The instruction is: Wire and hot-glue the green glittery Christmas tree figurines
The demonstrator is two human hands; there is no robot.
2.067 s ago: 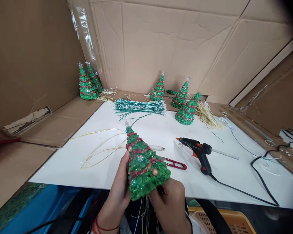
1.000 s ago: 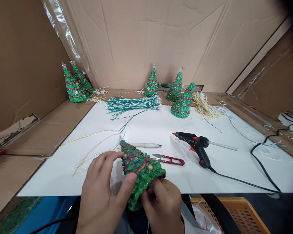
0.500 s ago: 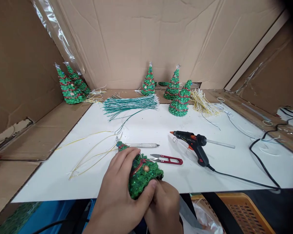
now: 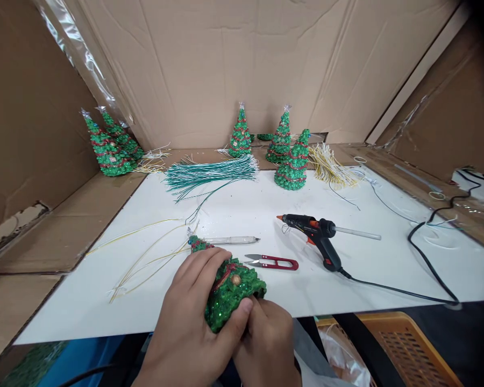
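A small glittery green Christmas tree (image 4: pixel 234 287) with red garland and a gold ball lies tilted over the near edge of the white board, its tip pointing to the far left. My left hand (image 4: pixel 197 306) is wrapped around it, thumb near the base rim. Against the open underside is my right hand (image 4: pixel 266 333), closed, its fingertips hidden at or inside the base; what they hold does not show. Just beyond the tree lie a clear pen-like tool (image 4: pixel 232 240) and red-handled thread snips (image 4: pixel 272 262).
A black glue gun (image 4: pixel 317 236) with a clear stick lies right, its cord trailing rightward. Green wires (image 4: pixel 212 174) and yellow-white wires (image 4: pixel 333 166) lie at the back near several finished trees (image 4: pixel 292 166). Loose yellow wires (image 4: pixel 145 258) lie left. Cardboard walls (image 4: pixel 210 70) surround the board; an orange basket (image 4: pixel 411 344) sits below.
The view has shifted slightly, so the table things appear a little further left. Both hands keep nearly the same hold on the tree.
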